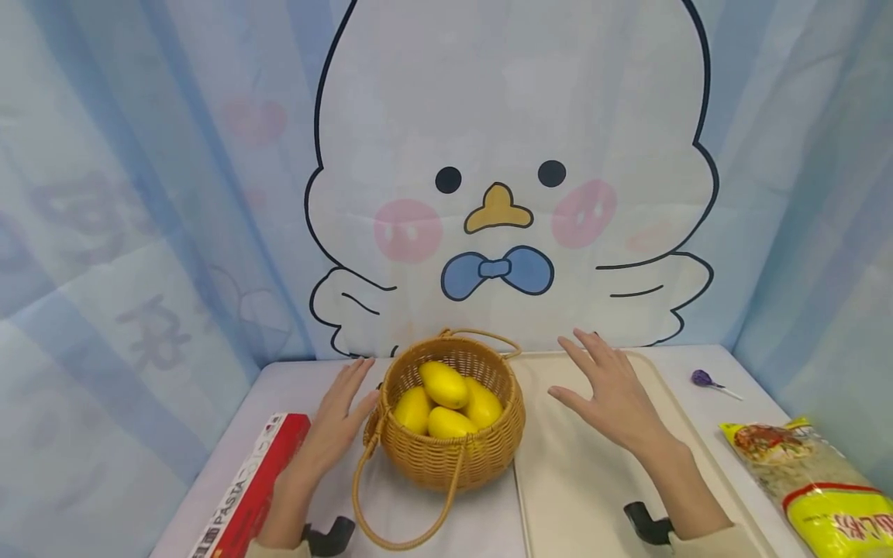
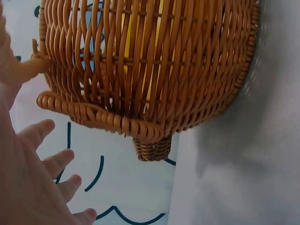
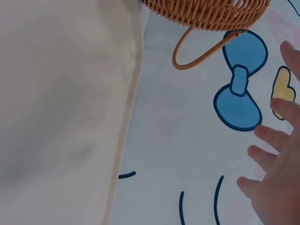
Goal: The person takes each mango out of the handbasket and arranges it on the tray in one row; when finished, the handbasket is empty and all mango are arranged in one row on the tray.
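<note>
A round wicker basket (image 1: 456, 461) with several yellow mangoes (image 1: 444, 385) inside stands in the middle of the table. One of its looped handles hangs down in front, the other leans out at the back. To the basket's left is my left hand (image 1: 337, 426), fingers spread, holding nothing; in the left wrist view its fingertips are close beside the woven side (image 2: 154, 70). My right hand (image 1: 614, 391) hovers over the tray, apart from the basket, with straight, spread fingers and nothing in it. The right wrist view shows the basket's underside (image 3: 211, 14) and a handle loop.
A cream tray (image 1: 579, 496) lies right of the basket. At the left is a red and white pasta box (image 1: 261, 484). Along the right side are a purple lollipop (image 1: 705, 378) and a yellow food bag (image 1: 816, 480). A printed curtain (image 1: 502, 101) closes off the back.
</note>
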### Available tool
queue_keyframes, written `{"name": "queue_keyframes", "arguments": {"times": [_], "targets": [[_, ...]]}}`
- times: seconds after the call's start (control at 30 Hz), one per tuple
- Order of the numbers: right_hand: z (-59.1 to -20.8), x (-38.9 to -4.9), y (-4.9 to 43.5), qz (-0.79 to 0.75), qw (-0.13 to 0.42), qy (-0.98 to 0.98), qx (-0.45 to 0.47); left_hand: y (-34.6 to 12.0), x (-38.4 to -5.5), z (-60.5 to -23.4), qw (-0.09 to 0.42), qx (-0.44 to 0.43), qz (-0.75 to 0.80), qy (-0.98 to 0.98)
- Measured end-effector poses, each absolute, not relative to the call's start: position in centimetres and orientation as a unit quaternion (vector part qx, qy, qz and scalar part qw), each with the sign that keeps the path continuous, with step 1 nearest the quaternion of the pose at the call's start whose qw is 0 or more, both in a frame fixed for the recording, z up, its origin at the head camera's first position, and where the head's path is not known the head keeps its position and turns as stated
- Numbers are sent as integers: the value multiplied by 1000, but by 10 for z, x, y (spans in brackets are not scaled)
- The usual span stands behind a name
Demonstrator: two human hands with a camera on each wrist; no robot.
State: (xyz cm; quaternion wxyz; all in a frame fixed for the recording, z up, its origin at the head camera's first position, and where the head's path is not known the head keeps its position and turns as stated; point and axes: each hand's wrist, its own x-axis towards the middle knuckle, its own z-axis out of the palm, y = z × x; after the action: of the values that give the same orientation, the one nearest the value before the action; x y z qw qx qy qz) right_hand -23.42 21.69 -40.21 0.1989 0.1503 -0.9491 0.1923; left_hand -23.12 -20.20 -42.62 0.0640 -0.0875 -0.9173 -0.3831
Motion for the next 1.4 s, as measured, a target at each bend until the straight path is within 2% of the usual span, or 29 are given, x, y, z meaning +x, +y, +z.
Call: {"name": "queue_keyframes", "arguments": {"times": [0.43, 0.87, 1.17, 1.4], "targets": [[-403, -234, 175, 210, 183, -941, 193, -185, -241, -435, 16, -121, -484, -866], [-400, -240, 144, 237, 169, -930, 224, -175, -244, -441, -42, -91, -580, -809], [-391, -244, 126, 227, 150, -928, 254, -172, -245, -444, -40, -88, -606, -790], [-384, -249, 109, 215, 114, -931, 272, -171, -243, -446, -38, -80, -622, -778]]}}
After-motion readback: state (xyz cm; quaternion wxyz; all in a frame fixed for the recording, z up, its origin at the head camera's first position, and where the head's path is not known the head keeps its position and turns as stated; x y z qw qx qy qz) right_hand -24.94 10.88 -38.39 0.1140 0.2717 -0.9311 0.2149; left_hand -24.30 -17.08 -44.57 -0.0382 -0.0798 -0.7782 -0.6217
